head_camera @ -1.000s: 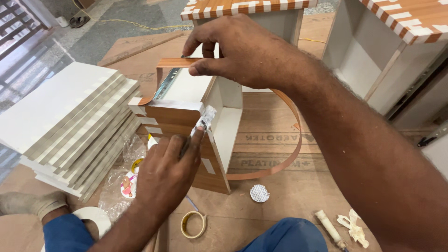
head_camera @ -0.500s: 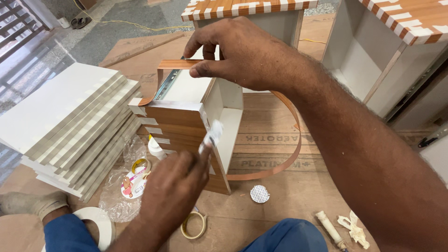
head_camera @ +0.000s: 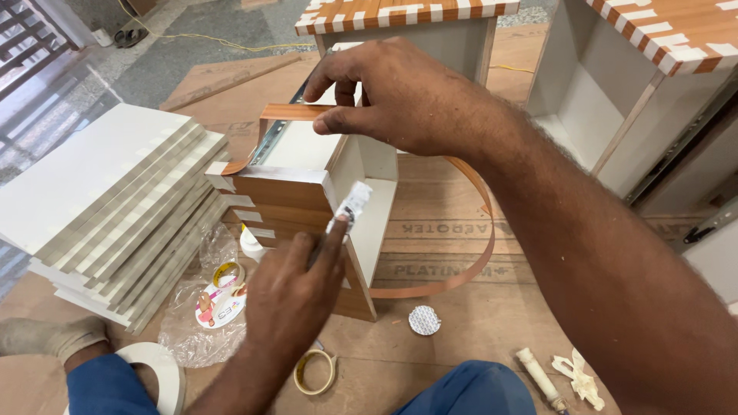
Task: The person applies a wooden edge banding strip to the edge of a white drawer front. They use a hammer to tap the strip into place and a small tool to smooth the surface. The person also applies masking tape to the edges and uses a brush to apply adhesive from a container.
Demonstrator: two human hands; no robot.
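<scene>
1. While your right hand (head_camera: 400, 96) stays at upper centre of the frame, its thumb and forefinger are pinched shut on the wood-grain edge band (head_camera: 288, 112), pressing it flat along the top edge of the small cabinet box (head_camera: 307, 192).
2. Your left hand (head_camera: 296, 296) sits at lower centre, fingers curled tight around a small glue brush (head_camera: 352, 206); only its whitish, glue-caked tip shows above your forefinger.
3. Compared with half a second ago, the brush tip has climbed a little: it now touches the front corner of the box near the top of the white edge, where a second ago it lay lower, against the brown face.
4. Your right hand's grip on the band looks unchanged across all three moments.
5. The box stands at centre frame on the cardboard sheet (head_camera: 461, 246), white inside, brown wood-grain outside, with strips of pale tape on its left corner.
6. From the pinch, the loose length of band loops out behind your right forearm, curves down to the right of the box and comes back along the cardboard to its lower front corner.
7. Left of the box, a stack of white panels (head_camera: 108, 207) lies just beside it.
8. Below the stack, a clear plastic bag (head_camera: 204, 307) holds small items, and a roll of tape (head_camera: 315, 373) lies near your left wrist.
9. A round silver foil seal (head_camera: 424, 320) lies on the cardboard right of your left hand, apart from the box.
10. A white tube (head_camera: 538, 376) lies at lower right.
</scene>
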